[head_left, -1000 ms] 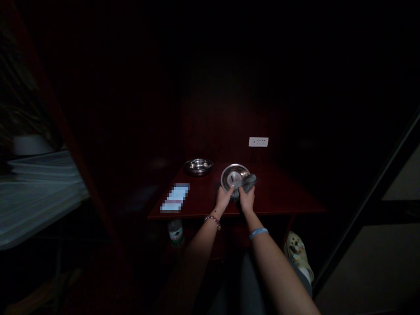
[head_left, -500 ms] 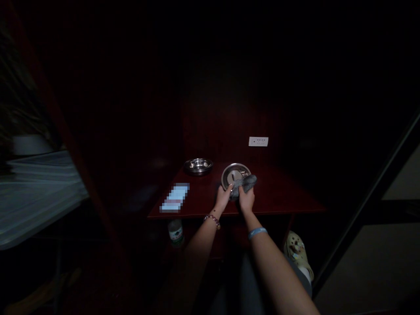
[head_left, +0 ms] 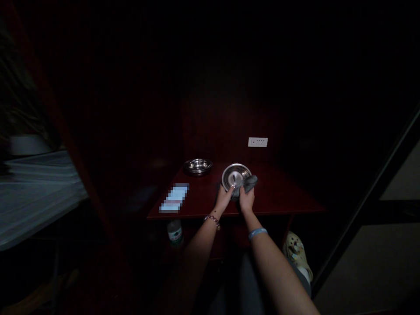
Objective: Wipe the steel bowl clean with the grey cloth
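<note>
Both my hands are at a shiny round metal bowl [head_left: 234,172], tilted so that its inside faces me above the dark red table. My left hand [head_left: 225,197] is closed on the bowl's near left rim, its thumb over the edge. A grey cloth [head_left: 250,181] lies bunched across the near right rim. My right hand [head_left: 246,199] is closed round that cloth, pressing it against the bowl. The fingers under the bowl are hidden.
Further back on the left of the table [head_left: 278,197] sit stacked metal bowls [head_left: 198,166]. A blurred-out bright rectangle [head_left: 174,198] lies at the front left. Below the edge stands a labelled container [head_left: 175,232]. A white socket [head_left: 257,142] is on the back wall.
The bowl has turned slightly in my hands, and the cloth has shifted a little, showing more of the bowl's inside. Both hands keep their hold.
</note>
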{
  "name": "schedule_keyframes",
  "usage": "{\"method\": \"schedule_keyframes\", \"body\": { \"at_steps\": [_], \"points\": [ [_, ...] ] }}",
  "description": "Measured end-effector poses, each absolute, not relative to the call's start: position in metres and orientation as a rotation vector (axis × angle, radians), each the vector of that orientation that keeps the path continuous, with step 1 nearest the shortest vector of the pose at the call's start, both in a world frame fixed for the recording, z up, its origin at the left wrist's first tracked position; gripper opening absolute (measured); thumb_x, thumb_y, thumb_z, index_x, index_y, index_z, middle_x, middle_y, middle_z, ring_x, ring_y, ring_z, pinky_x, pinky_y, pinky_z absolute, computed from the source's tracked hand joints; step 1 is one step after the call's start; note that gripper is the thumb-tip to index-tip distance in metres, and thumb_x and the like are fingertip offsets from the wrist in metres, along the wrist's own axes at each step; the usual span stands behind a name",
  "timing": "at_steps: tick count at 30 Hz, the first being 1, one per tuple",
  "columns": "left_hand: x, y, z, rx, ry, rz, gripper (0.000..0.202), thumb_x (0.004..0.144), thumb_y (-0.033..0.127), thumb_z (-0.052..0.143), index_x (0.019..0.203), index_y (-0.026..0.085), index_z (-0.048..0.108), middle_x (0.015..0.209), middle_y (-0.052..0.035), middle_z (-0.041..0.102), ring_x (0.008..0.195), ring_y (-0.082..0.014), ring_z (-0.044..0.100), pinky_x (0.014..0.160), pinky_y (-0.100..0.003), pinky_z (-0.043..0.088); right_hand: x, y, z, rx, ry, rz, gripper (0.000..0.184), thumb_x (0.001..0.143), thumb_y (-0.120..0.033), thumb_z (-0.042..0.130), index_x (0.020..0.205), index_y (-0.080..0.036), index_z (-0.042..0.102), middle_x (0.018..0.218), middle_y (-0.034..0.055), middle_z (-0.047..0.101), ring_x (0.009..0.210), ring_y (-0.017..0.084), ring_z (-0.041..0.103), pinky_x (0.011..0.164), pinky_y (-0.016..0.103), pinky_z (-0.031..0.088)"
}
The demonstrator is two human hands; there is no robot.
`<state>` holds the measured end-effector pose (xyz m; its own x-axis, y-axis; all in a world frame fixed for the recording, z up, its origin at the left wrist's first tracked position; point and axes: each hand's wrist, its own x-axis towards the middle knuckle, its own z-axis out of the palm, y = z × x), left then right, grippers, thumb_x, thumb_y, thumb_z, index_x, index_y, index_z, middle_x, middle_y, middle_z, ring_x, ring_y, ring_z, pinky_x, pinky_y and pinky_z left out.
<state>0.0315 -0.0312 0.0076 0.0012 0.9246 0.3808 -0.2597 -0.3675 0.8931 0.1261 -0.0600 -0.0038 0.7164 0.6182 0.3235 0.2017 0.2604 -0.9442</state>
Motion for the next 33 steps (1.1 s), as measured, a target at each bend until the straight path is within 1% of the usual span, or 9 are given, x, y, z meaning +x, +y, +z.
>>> {"method": "schedule_keyframes", "body": {
  "at_steps": [2,8,11,13,17,20,25,29,33],
  "points": [
    [0.0313,-0.0297,0.0066,1.327,0.78,1.587,0.054,0.072,0.023,0.078,0.122,0.015,0.058,0.13,-0.0134,0.065,0.124,-0.0239,0.059,0.113,-0.038,0.038,0.1256,-0.0614,-0.0024,-1.311,-0.766,0.319,0.051,0.077,-0.037,0.057,0.124,-0.019,0.058,0.108,0.0102,0.074,0.105,0.028,0.07,0.093,0.04,0.054],
    [0.0304,-0.0302,0.007,1.389,0.757,1.554,0.068,0.073,0.025,0.076,0.134,0.015,0.047,0.139,-0.0167,0.056,0.131,-0.0253,0.053,0.117,-0.04,0.032,0.1257,-0.0601,-0.0031,-1.3,-0.776,0.31,0.054,0.078,-0.037,0.057,0.127,-0.017,0.056,0.112,0.0112,0.072,0.107,0.029,0.069,0.095,0.041,0.053],
    [0.03,-0.0324,0.0088,1.349,0.782,1.514,0.077,0.074,0.023,0.076,0.141,0.013,0.04,0.145,-0.019,0.051,0.135,-0.0256,0.05,0.118,-0.039,0.031,0.1263,-0.0582,-0.0048,-1.295,-0.767,0.306,0.054,0.078,-0.037,0.057,0.127,-0.016,0.056,0.113,0.012,0.072,0.108,0.029,0.069,0.095,0.043,0.053],
    [0.0298,-0.0339,0.01,1.337,0.783,1.501,0.079,0.074,0.022,0.075,0.143,0.013,0.037,0.146,-0.0193,0.05,0.136,-0.0256,0.049,0.118,-0.039,0.032,0.1267,-0.0576,-0.0054,-1.297,-0.759,0.307,0.054,0.077,-0.037,0.058,0.127,-0.016,0.056,0.113,0.0123,0.072,0.107,0.029,0.069,0.095,0.043,0.054],
    [0.0295,-0.0364,0.0119,1.325,0.778,1.5,0.076,0.075,0.02,0.074,0.142,0.016,0.04,0.145,-0.016,0.052,0.136,-0.0253,0.048,0.118,-0.04,0.032,0.1268,-0.0581,-0.0052,-1.306,-0.76,0.324,0.056,0.078,-0.038,0.057,0.13,-0.016,0.055,0.116,0.0127,0.071,0.109,0.029,0.068,0.098,0.044,0.052],
    [0.0293,-0.0372,0.0127,1.334,0.752,1.513,0.07,0.075,0.019,0.072,0.139,0.016,0.044,0.142,-0.0155,0.055,0.135,-0.0248,0.05,0.117,-0.039,0.033,0.1265,-0.0587,-0.0044,-1.314,-0.76,0.332,0.058,0.078,-0.039,0.056,0.131,-0.016,0.054,0.118,0.0135,0.07,0.111,0.03,0.067,0.099,0.044,0.051],
    [0.0292,-0.0358,0.0125,1.359,0.698,1.551,0.062,0.075,0.015,0.07,0.133,0.017,0.049,0.135,-0.0134,0.06,0.131,-0.0229,0.053,0.115,-0.036,0.035,0.1254,-0.0588,-0.0036,-1.298,-0.766,0.33,0.057,0.079,-0.039,0.055,0.131,-0.017,0.054,0.116,0.0122,0.071,0.111,0.029,0.067,0.098,0.042,0.051],
    [0.0293,-0.0332,0.0113,1.355,0.693,1.575,0.06,0.073,0.014,0.071,0.13,0.016,0.052,0.133,-0.0129,0.061,0.13,-0.0237,0.054,0.116,-0.037,0.034,0.1248,-0.0589,-0.0037,-1.269,-0.772,0.316,0.056,0.078,-0.038,0.056,0.13,-0.017,0.054,0.116,0.0118,0.071,0.112,0.028,0.067,0.097,0.04,0.052],
    [0.0302,-0.0316,0.01,1.336,0.715,1.58,0.053,0.075,0.013,0.068,0.126,0.016,0.055,0.129,-0.0113,0.065,0.126,-0.0231,0.056,0.115,-0.037,0.036,0.1242,-0.06,-0.0031,-1.281,-0.779,0.314,0.057,0.079,-0.038,0.057,0.131,-0.015,0.053,0.116,0.0134,0.071,0.11,0.028,0.068,0.096,0.041,0.053]
  ]
}}
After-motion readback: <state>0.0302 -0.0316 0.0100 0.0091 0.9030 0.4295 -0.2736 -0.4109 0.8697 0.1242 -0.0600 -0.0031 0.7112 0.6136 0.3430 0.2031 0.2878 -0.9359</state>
